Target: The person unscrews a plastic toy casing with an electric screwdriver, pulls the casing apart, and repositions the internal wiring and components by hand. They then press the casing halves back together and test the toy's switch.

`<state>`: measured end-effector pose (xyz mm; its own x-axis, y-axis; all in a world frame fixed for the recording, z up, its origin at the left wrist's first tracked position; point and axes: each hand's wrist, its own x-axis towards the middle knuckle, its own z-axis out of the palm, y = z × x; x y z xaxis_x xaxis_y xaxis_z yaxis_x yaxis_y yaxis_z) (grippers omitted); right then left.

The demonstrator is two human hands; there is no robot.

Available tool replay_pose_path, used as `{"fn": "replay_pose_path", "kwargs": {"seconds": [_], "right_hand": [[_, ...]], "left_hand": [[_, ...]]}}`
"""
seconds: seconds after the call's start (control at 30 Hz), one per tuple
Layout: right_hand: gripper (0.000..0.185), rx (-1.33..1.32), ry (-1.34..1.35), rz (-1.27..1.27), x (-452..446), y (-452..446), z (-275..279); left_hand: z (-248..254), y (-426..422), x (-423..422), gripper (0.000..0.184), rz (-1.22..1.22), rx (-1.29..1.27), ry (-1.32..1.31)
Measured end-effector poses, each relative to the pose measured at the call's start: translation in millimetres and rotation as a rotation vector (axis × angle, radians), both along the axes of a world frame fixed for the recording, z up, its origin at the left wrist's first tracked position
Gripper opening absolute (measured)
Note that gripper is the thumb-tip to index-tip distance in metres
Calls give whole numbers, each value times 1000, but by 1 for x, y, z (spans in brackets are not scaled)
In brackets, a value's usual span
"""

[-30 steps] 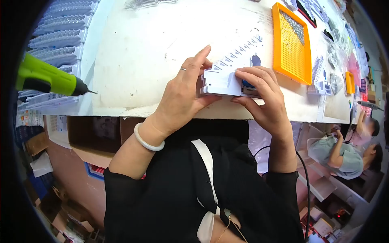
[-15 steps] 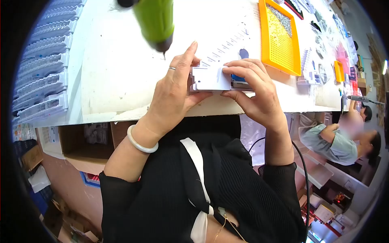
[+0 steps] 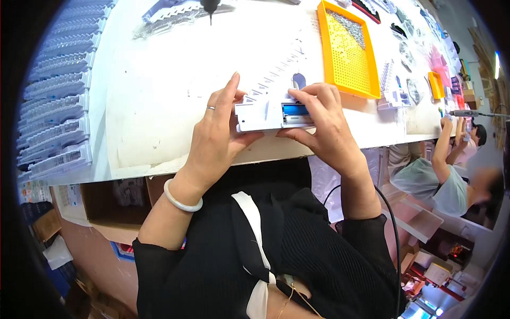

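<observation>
A white plastic housing (image 3: pixel 257 117) is held between my two hands near the table's front edge. At its left end, the thumb and fingers of my left hand (image 3: pixel 212 130) are closed on it, index finger pointing up. My right hand (image 3: pixel 332 125) grips the right end, thumb at the near edge and fingertips on top. A blue insert (image 3: pixel 295 109) with a metallic bar below it shows in an opening beside the right fingers. From the housing's far side a white toothed strip (image 3: pixel 279 74) runs away over the table. The housing's underside is hidden.
A dark power screwdriver tip (image 3: pixel 211 8) hangs above the far side. An orange tray (image 3: pixel 374 80) holds small metal screws (image 3: pixel 345 26). White toothed parts (image 3: pixel 56 125) are stacked at the left. Other people (image 3: pixel 430 181) sit at the right. A cardboard box (image 3: pixel 114 204) stands below the table.
The view has shifted, so the table contents appear displaced and only the screwdriver's tip remains in view. More of the blue insert shows beside my right fingers. Both hands keep their hold.
</observation>
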<state>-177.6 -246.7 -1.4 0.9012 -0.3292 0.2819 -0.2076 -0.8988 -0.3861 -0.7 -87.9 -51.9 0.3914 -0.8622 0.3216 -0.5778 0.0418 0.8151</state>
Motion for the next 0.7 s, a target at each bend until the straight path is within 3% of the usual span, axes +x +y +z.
{"fn": "replay_pose_path", "kwargs": {"seconds": [0.3, 0.6, 0.7], "right_hand": [[67, -105, 20, 61, 5, 9, 0], [58, 94, -21, 99, 5, -2, -5], [61, -41, -44, 86, 8, 7, -2]], "left_hand": [[3, 0, -1, 102, -11, -6, -16], [2, -1, -1, 106, -5, -28, -29], [1, -2, -2, 106, 15, -29, -49]]}}
